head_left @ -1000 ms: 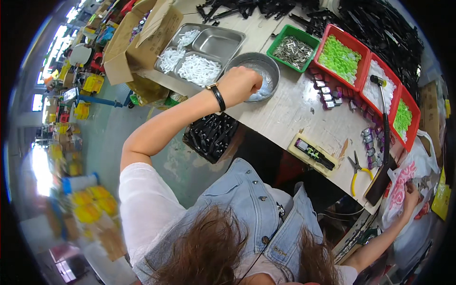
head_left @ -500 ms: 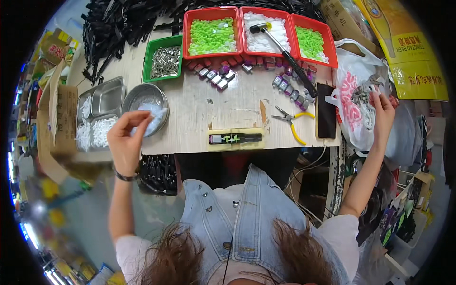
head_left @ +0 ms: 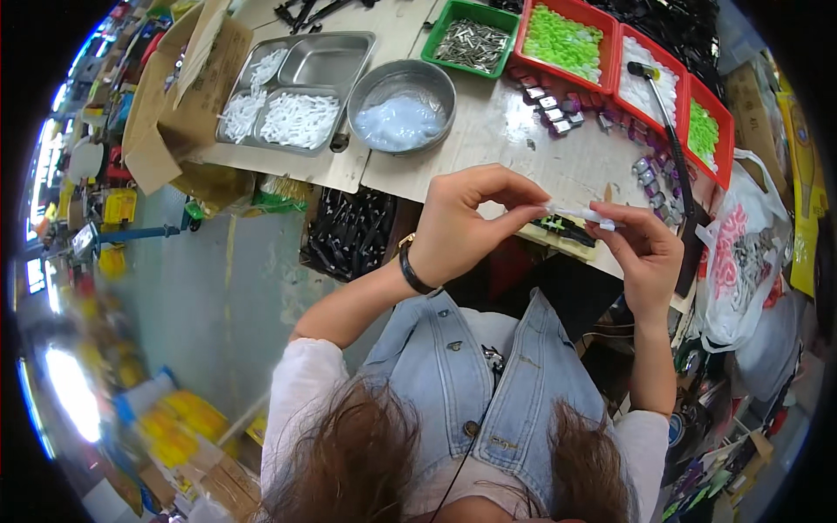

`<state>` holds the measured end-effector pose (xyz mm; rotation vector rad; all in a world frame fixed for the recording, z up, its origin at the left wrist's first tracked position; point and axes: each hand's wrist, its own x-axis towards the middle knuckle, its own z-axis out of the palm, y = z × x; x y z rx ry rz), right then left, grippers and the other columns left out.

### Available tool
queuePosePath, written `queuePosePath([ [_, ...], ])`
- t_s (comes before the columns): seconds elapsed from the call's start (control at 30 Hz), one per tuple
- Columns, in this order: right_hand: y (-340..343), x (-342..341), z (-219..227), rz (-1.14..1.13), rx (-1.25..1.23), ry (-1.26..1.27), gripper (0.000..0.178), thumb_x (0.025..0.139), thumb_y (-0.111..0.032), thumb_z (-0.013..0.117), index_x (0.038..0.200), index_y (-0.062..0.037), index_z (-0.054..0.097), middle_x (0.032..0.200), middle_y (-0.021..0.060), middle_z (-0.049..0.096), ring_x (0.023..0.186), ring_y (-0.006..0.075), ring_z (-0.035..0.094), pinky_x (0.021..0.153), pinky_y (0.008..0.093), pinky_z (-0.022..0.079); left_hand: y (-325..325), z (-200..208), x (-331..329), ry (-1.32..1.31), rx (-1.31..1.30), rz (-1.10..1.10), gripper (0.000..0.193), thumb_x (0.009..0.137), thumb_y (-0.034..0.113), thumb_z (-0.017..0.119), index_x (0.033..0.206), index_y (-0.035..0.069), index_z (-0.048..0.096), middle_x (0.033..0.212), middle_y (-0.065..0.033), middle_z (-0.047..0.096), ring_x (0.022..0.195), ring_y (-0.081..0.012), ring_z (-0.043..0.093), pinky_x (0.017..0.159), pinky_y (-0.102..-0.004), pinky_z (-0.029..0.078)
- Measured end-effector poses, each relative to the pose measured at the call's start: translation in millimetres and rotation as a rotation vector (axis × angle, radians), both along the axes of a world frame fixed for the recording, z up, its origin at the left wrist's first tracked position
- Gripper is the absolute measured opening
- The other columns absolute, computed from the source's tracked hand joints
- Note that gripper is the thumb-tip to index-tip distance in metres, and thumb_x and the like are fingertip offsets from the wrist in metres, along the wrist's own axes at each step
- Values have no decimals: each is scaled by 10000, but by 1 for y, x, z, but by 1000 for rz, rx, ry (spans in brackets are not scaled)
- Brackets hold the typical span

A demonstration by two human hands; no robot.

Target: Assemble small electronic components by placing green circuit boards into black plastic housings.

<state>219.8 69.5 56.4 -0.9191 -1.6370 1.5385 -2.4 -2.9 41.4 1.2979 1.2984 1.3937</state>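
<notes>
Gripping small white piece (head_left: 571, 211) with left hand (head_left: 466, 225) and right hand (head_left: 652, 248), both closed in fingertip pinch. Apparently aligning or adjusting by feel; calls for steady, light pressure. Held near table (head_left: 493, 148) edge, short of metal bowl (head_left: 410, 77).

held piece (head_left: 571, 212): white | tray pieces (head_left: 301, 119): white | pin bin (head_left: 460, 67): green | bag (head_left: 725, 228): white, red pattern | vest (head_left: 427, 366): pale blue

A white piece (head_left: 572, 212) is pinched by the left hand (head_left: 466, 222) and right hand (head_left: 643, 248). On the bench (head_left: 497, 131), a metal bowl (head_left: 401, 81) is set beside a divided tray (head_left: 324, 65).
</notes>
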Motion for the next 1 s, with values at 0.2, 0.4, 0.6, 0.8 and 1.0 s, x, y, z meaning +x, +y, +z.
queuePosePath([
  [0.2,0,-4,-5,86,257,-84,270,818,121,633,1070,30,668,1074,121,690,1009,209,667,864,282,533,0,-2,-5,73,35,-21,152,800,-44,713,950,-24,706,922,-86,702,848,-126,669,776,-253,533],
  [0.4,5,10,-7,127,414,-178,329,708,121,714,1014,2,702,1052,137,691,959,203,670,825,282,532,1,-19,6,265,250,9,168,781,-32,719,943,11,710,902,-113,693,812,-201,681,748,-268,531],
  [0.6,-10,43,-44,-110,126,-204,177,791,87,690,963,51,690,990,101,676,884,128,640,784,253,521,10,-51,35,433,268,5,275,717,122,793,951,83,654,915,-72,587,841,-273,594,716,-358,479],
  [0.8,-3,59,-72,-121,-80,-139,140,825,50,680,965,46,692,962,92,687,818,118,642,745,223,507,25,-64,40,641,225,15,276,669,151,801,867,112,612,852,-47,554,825,-261,522,738,-368,377],
  [1.0,9,60,-75,-112,-187,-15,118,837,31,674,952,51,693,943,106,694,796,139,657,745,244,526,27,-57,40,655,144,16,343,665,151,802,941,109,603,907,-59,552,890,-275,507,783,-381,377],
])
